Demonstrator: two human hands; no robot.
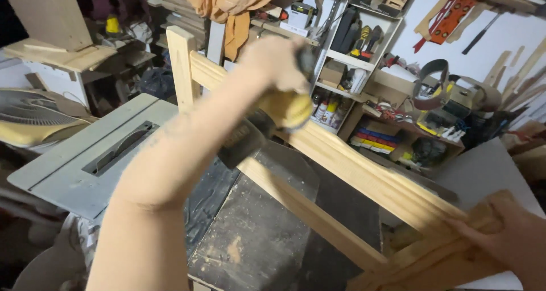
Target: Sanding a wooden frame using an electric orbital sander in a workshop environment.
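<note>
My left hand (277, 59) reaches forward and grips the top of a yellow and black power sander (259, 129). The sander presses on the upper rail of a pale wooden frame (352, 166), which stands tilted across a dark workbench (256, 234). The frame has two long parallel rails and an upright post (181, 63) at its far left end. At the lower right, my right hand (512, 237) is closed around the frame's near end where the rails meet. The hand with the sander is blurred.
A grey table saw (85, 160) stands to the left of the bench. Shelves (352, 46) with tools, cans and boxes fill the back wall, and an orange cloth (227, 3) hangs above. A white board (483, 171) lies at the right, behind the frame.
</note>
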